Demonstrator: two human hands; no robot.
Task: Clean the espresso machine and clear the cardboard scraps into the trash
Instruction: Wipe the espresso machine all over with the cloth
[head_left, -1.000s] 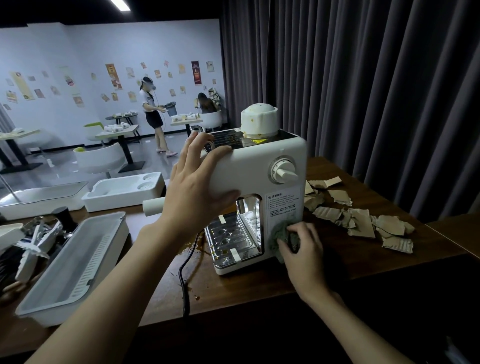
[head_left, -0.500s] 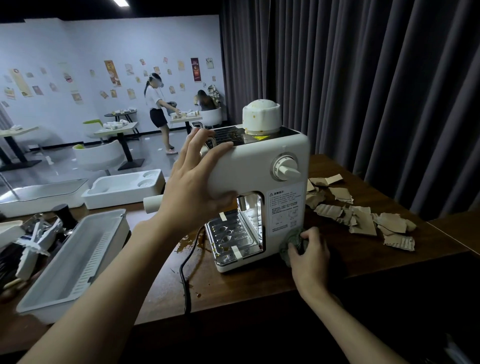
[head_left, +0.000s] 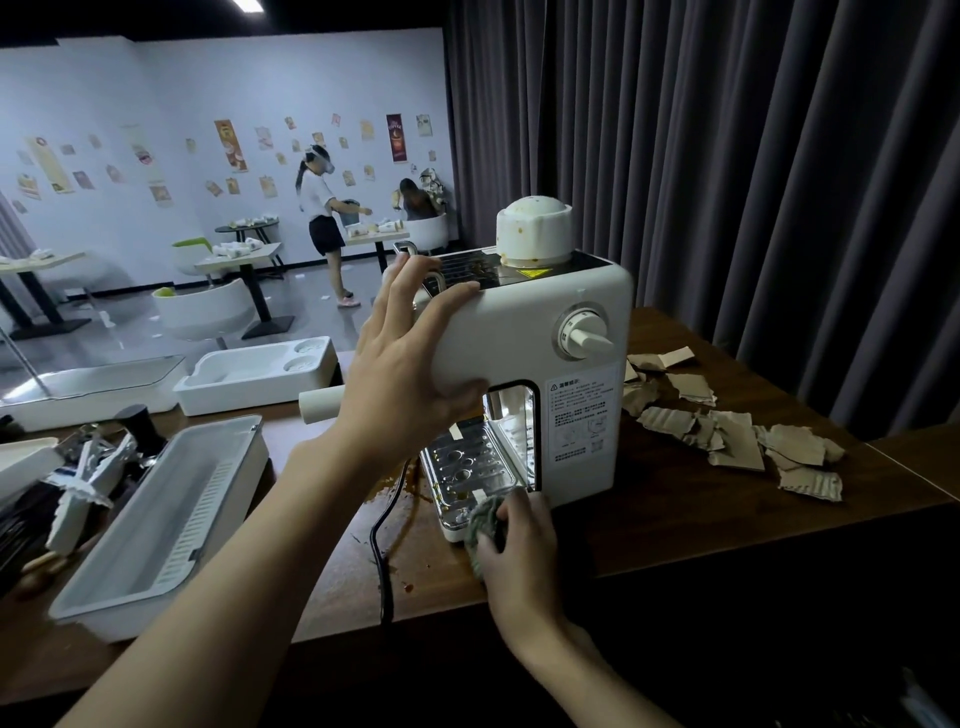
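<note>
1. Espresso machine (head_left: 540, 332): white, upright on the dark wooden table (head_left: 649, 514), near its front edge. Dial (head_left: 582, 335) on the front face, stained domed cap (head_left: 535, 228) on top.
2. Steadied by the left hand (head_left: 405, 379): grasps the machine's upper left corner, fingers spread over the top edge, thumb on the front face.
3. Right hand (head_left: 519, 545): clenched round a grey-green cloth (head_left: 483, 519), presses it against the near corner of the machine's base, just below the drip tray (head_left: 472, 467).
4. Drip tray: shiny metal, perforated, spotted brown.
5. Brown liquid stain (head_left: 410, 483) on the table just left of the base. Black power cord (head_left: 384, 545) crosses beside it and drops over the table's front edge.
6. Cardboard scraps (head_left: 727, 431): torn, heaped on the table to the right of the machine. Nearest ones just beside its right side, the rest trailing toward the table's right end.
7. Left of the machine: long white plastic bin (head_left: 161, 519), open on top. Beyond it, a white moulded tray (head_left: 260, 374).
8. Dark pleated curtain (head_left: 727, 156) behind the table, on the right.
9. Far background: a person (head_left: 322, 208) standing at a small table, poster-covered wall behind.
</note>
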